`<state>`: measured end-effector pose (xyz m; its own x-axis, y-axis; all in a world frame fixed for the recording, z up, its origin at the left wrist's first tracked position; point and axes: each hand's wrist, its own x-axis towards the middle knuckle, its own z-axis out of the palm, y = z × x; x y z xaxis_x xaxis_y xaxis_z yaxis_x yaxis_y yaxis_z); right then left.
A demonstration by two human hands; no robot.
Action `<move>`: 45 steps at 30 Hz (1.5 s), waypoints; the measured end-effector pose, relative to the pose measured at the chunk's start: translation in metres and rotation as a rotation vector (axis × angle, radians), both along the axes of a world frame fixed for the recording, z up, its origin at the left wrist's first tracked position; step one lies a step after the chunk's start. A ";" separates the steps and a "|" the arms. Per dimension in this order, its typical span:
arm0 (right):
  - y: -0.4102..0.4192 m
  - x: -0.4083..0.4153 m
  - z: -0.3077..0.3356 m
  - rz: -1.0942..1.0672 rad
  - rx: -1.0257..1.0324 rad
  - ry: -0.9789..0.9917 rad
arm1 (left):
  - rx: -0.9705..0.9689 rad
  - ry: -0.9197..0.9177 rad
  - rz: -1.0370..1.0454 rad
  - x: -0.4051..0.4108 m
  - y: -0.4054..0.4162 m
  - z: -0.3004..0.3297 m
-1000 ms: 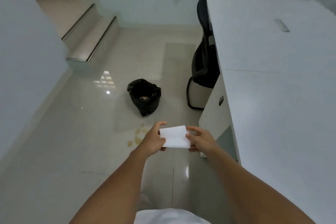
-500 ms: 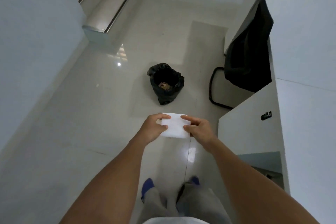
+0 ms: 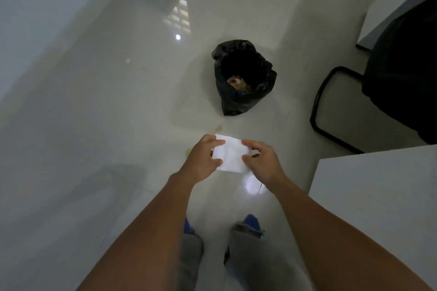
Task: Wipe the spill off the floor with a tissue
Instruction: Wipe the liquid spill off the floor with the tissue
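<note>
Both hands hold a folded white tissue (image 3: pixel 230 155) out in front of the body, above the glossy pale floor (image 3: pixel 99 125). The left hand (image 3: pixel 203 159) pinches the tissue's left edge, thumb and fingers closed on it; the right hand (image 3: pixel 261 160) grips the right edge the same way, thumb underneath and fingers curled over the top. The tissue sits flat between them, roughly at the centre of the view.

A yellowish spill (image 3: pixel 218 128) shows on the floor just past the tissue at 12 o'clock, with another faint patch (image 3: pixel 189 151) beside the left hand at 9 o'clock; most of it is hidden behind hands and tissue. Further out at 12 o'clock stands a bin lined with a black bag (image 3: pixel 243 78), some scraps visible inside. A black chair (image 3: pixel 387 82) is at 2 o'clock, its curved base resting on the floor. A white counter (image 3: pixel 378 196) fills the 4 o'clock side. Blue shoes (image 3: pixel 251 221) and grey trouser legs (image 3: pixel 238 257) appear at 6 o'clock, between the forearms
</note>
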<state>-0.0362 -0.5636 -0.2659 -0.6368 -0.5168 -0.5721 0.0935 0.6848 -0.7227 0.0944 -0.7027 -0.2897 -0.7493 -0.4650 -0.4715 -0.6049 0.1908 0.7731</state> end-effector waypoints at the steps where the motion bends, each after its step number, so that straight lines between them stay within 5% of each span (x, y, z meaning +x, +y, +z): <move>1: -0.006 -0.004 -0.028 0.003 0.011 0.029 | -0.027 -0.015 -0.023 -0.006 -0.006 -0.032; 10: -0.035 -0.043 -0.349 0.009 0.062 0.227 | -0.210 -0.050 -0.293 -0.079 -0.048 -0.346; 16: -0.050 -0.083 -0.462 -0.005 0.073 0.342 | -0.343 -0.038 -0.330 -0.119 -0.051 -0.462; 31: -0.024 -0.106 -0.520 0.067 0.009 0.617 | -0.728 -0.110 -0.533 -0.152 -0.040 -0.495; 38: -0.028 -0.095 -0.533 0.685 0.122 0.613 | -0.743 -0.088 -0.485 -0.133 -0.047 -0.505; 45: -0.041 -0.092 -0.516 0.656 0.234 0.881 | -0.696 0.080 -0.277 -0.085 -0.073 -0.503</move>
